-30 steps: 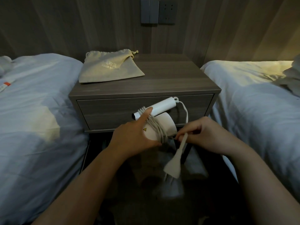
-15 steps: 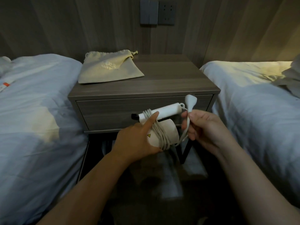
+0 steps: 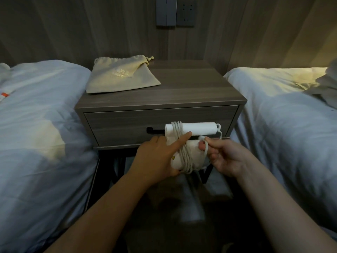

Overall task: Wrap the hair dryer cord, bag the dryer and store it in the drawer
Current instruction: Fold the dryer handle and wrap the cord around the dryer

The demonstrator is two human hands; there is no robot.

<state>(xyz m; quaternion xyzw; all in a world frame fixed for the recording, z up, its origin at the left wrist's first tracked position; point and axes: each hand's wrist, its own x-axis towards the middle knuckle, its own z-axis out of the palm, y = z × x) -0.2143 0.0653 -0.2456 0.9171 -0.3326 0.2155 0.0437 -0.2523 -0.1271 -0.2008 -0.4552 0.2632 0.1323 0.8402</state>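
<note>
Grey-brown wood-grain nightstand (image 3: 191, 88) is standing against a panelled wall. A grey switch plate (image 3: 166, 11) and dark socket (image 3: 185, 12) are sitting on the wall above it. A white-duvet left bed (image 3: 40, 125) and a white-duvet right bed (image 3: 284, 115) are crowding in just beside the nightstand's two sides. A beige drawstring cloth bag (image 3: 120, 75) is lying flat on the back left part of the nightstand's top.

The nightstand's drawer front (image 3: 118, 126) is sitting shut, flush in its frame. The only room in front of the nightstand is the narrow aisle between the beds, and both forearms are reaching up through it.

A white hair dryer (image 3: 198, 128) is hanging in the air directly in front of the drawer. Its handle is lying level and covering the right part of the black drawer pull (image 3: 155, 131). An off-white cord (image 3: 184, 154) is running in several turns round the handle and body.

The left hand (image 3: 156, 159) is gripping the dryer body from the left, with the index finger stretched straight and pressing the turns down. The right hand (image 3: 226, 156) is working just right of the dryer, with curled fingers pinching the cord's loose end. The plug is hard to make out.
</note>
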